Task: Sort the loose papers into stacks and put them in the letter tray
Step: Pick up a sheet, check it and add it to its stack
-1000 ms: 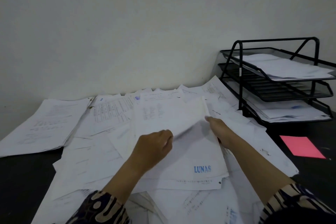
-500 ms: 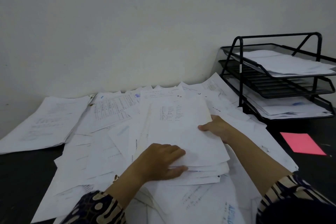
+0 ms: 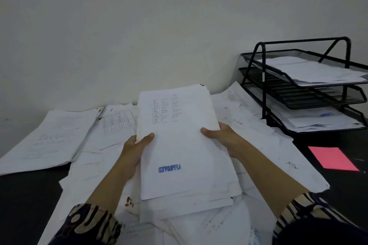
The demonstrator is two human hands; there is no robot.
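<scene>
Dark worktop (image 3: pixel 29 201) runs along a plain pale wall, and loose papers (image 3: pixel 268 145) cover most of it. A stack (image 3: pixel 179 145) of white sheets is held up over that mess, in the middle, tilted with its far end higher. The left hand (image 3: pixel 135 145) holds its left edge and the right hand (image 3: pixel 221 137) holds its right edge. Each grip is clamped on the stack, thumb on top and fingers hidden under it. Two hands on two sides likely keep the sheets square so none slip out. The top sheet shows a blue stamp, "APPROVED", seen backwards through the paper.

Off to the right stands the black letter tray (image 3: pixel 258 69), with three shelves. Its top and bottom shelves already hold papers; the middle one looks bare. It is well apart from the stack, and nothing tall stands between them, only flat papers. A second pile (image 3: pixel 45 141) lies at the left. A pink sheet (image 3: pixel 332 159) lies on the worktop near the tray.
</scene>
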